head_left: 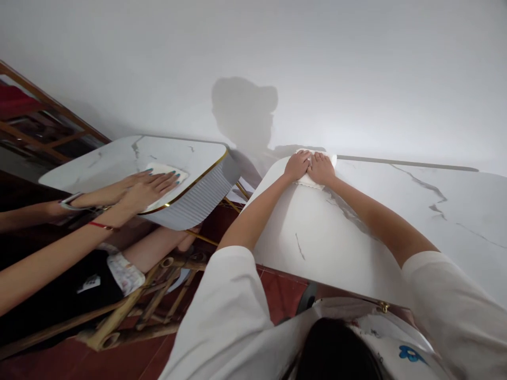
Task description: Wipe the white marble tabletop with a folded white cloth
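My left hand (297, 164) and my right hand (321, 169) lie side by side, palms down, on a small white cloth (312, 182). The cloth rests at the far edge of a white marble-patterned table (317, 237), close to the wall. The fingers of both hands lie flat on the cloth and point toward the wall. My arms reach out from white short sleeves.
To the left, another person's two hands (148, 184) press a cloth (164, 170) onto a smaller marble-top table (119, 158) with a gold rim and ribbed side. A bamboo chair frame (130, 311) stands on the red floor below. A plain white wall (277, 63) rises behind.
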`<state>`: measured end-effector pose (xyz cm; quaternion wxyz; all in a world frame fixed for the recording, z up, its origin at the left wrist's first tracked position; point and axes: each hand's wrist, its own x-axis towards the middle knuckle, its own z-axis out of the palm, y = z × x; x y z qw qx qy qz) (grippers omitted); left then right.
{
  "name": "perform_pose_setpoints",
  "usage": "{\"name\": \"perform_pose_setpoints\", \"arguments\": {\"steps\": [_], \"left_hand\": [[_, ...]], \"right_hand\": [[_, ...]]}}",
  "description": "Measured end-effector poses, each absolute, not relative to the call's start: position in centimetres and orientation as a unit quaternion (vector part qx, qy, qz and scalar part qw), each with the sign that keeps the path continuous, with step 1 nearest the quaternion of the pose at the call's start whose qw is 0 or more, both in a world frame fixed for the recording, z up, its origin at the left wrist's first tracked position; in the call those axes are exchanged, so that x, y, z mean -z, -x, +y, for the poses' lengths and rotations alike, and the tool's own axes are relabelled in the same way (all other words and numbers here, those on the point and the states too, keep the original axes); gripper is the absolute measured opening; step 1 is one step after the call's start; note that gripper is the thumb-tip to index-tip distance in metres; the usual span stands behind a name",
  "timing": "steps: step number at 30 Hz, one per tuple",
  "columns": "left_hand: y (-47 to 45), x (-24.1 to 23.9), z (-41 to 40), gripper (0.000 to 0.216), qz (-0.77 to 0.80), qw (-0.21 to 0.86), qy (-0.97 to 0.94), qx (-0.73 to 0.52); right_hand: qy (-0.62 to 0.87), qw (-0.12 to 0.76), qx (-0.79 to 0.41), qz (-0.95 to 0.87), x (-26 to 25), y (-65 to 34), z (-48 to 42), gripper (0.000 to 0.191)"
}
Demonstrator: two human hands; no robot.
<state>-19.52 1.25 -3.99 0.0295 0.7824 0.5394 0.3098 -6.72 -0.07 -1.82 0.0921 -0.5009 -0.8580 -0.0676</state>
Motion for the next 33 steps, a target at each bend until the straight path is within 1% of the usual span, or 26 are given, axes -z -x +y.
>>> {"name": "perform_pose_setpoints", "arguments": {"steps": [4, 9, 14, 19, 23, 27, 33], "left_hand": [[20.9, 4.5, -2.1, 0.047, 0.533, 0.033, -0.793, -0.294], [23.6, 5.4, -7.3, 0.048, 0.546, 0.042, -0.781, -0.300], [26.2, 5.9, -12.9, 0.048, 0.553, 0.040, -0.772, -0.311], [27.1, 5.9, -18.5, 0.048, 0.588, 0.039, -0.749, -0.303], [26.5, 6.0, -22.0, 0.048, 0.621, 0.027, -0.726, -0.293], [24.5, 6.2, -24.1, 0.049, 0.642, 0.007, -0.716, -0.276], [19.3, 5.3, -23.9, 0.050, 0.635, -0.004, -0.734, -0.239]], "right_hand": [[0.492, 0.117, 0.078, -0.859, 2.5, 7.9, -3.6, 0.056], [0.457, 0.147, 0.063, -0.875, 3.0, 10.2, -8.5, 0.057], [0.446, 0.147, 0.035, -0.882, 3.2, 12.7, -13.4, 0.057], [0.405, 0.143, 0.003, -0.903, 3.5, 13.8, -17.5, 0.056], [0.373, 0.139, -0.013, -0.917, 3.2, 13.1, -20.0, 0.056], [0.351, 0.117, -0.015, -0.929, 2.6, 10.9, -21.9, 0.056], [0.347, 0.091, -0.002, -0.933, 1.6, 5.7, -22.1, 0.060]]}}
